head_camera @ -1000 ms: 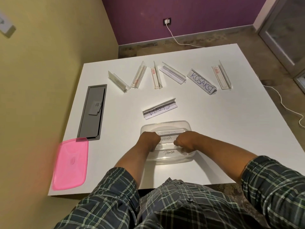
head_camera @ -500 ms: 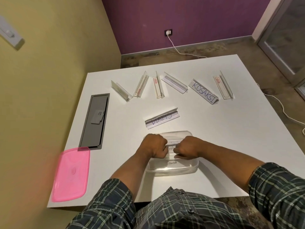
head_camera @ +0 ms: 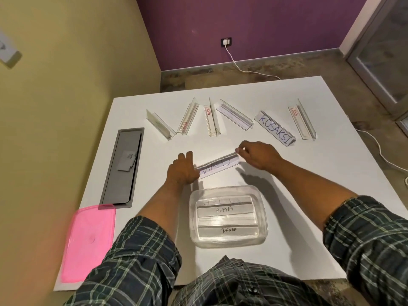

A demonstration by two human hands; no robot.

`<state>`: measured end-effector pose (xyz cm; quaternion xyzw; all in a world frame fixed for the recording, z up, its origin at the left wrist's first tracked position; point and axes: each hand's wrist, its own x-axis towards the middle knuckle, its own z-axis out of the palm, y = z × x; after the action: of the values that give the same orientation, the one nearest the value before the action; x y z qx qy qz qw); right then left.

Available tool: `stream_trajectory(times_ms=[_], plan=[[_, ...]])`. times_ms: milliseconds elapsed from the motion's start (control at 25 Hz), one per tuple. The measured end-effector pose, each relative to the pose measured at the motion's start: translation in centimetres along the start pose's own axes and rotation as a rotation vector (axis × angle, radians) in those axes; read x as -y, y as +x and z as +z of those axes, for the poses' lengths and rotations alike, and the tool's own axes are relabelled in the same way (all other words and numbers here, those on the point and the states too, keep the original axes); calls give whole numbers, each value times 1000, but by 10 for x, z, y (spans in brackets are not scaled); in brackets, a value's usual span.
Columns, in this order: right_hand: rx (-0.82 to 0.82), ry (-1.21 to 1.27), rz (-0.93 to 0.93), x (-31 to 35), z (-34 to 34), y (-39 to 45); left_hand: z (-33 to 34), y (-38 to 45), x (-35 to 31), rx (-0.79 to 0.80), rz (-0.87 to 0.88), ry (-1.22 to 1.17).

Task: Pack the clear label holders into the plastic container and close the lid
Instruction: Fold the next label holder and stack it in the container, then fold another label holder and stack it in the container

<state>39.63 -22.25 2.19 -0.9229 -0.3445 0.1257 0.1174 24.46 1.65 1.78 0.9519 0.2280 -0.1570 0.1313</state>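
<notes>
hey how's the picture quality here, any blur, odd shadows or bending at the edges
Head view: wide-angle bend bows the table edges and walls; the pink lid at lower left is smeared, with a reddish fringe; the right hand casts a soft shadow toward the container, so light comes from beyond it; the centre is sharp, ALPHA and PANDA readable.

Glossy clear plastic container [head_camera: 262, 236]; matt white table [head_camera: 309, 195]; lid [head_camera: 88, 241] seemingly translucent plastic.
</notes>
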Motion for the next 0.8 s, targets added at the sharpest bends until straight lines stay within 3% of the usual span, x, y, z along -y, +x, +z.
stream_trajectory(times_ms=[80, 200, 520, 680, 800], plan=[[121, 131, 213, -12, 0, 22, -2, 14, 8, 89, -45, -50], [174, 278, 353, -22, 5, 43, 0, 29, 11, 156, -102, -185], [352, 345, 287, 1, 19, 74, 30, 49, 1, 303, -327, -630], [374, 363, 310, 17, 28, 82, 37, 59, -2, 274, -333, -653], [348, 366, 362, 17, 34, 82, 39, 59, -2, 238, -397, -815]])
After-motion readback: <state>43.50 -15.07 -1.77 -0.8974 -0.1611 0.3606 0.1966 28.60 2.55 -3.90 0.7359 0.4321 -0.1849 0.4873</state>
